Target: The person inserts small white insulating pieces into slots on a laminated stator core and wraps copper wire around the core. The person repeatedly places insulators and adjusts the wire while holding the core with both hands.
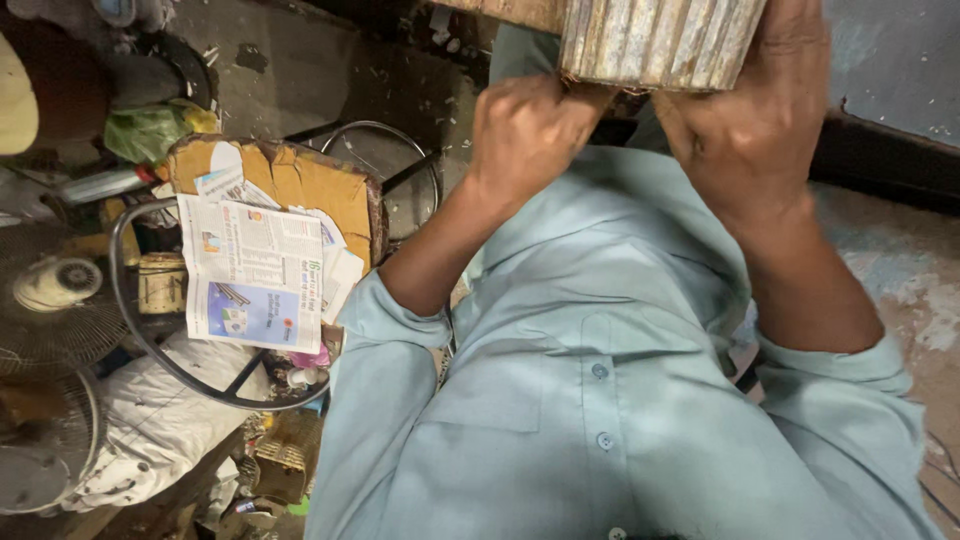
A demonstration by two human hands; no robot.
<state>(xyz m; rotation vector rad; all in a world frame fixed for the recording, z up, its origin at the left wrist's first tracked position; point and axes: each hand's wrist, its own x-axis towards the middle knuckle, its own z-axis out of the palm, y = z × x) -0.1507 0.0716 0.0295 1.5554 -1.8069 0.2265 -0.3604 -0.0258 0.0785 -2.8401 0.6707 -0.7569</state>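
Observation:
A ribbed, cylinder-like object (pixel 655 40) with grey and tan vertical ridges is held up at the top of the view, its upper part cut off by the frame edge. My left hand (pixel 525 130) is closed in a fist against its lower left edge. My right hand (pixel 750 110) is wrapped along its right side and underside. Both forearms rise from the rolled sleeves of my pale blue-grey buttoned shirt (pixel 600 380), which fills the lower middle of the view.
To the left, a round metal frame (pixel 150 340) carries torn cardboard (pixel 300 180) with newspaper sheets (pixel 255 275) on it. Farther left are a fan grille (pixel 50 300), a tin can (pixel 160 283), a white sack (pixel 160 420) and a green bag (pixel 145 130). Concrete floor surrounds everything.

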